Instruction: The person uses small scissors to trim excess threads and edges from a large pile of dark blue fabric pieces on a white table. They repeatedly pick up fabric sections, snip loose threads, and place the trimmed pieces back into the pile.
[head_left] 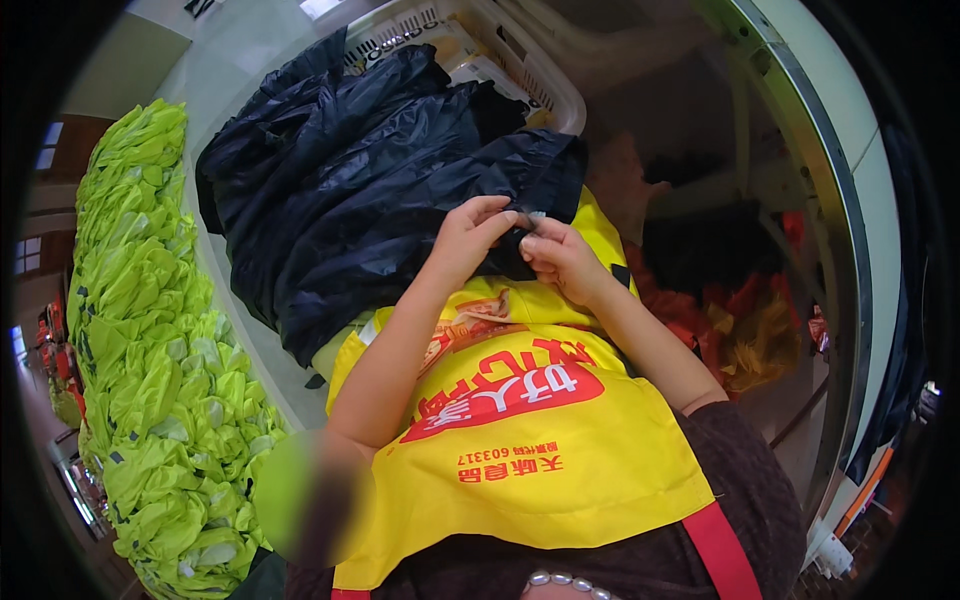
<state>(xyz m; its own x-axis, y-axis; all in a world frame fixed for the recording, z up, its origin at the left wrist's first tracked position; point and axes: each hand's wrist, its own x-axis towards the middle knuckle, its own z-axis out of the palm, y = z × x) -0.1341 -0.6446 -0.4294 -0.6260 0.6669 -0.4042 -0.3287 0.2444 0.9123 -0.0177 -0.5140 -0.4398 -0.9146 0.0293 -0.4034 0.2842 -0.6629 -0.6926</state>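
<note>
The fabric (330, 210) is dark navy, the apron (610, 490) yellow and red, the heap (150, 390) lime-green.

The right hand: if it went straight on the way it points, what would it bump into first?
Most likely the left hand, whose fingertips are close ahead of the right hand; dark glossy fabric lies beyond. Depth is hard to judge here.

Heaped lime-green fabric (165, 380) lies left, a white basket (572, 108) farther off.
</note>
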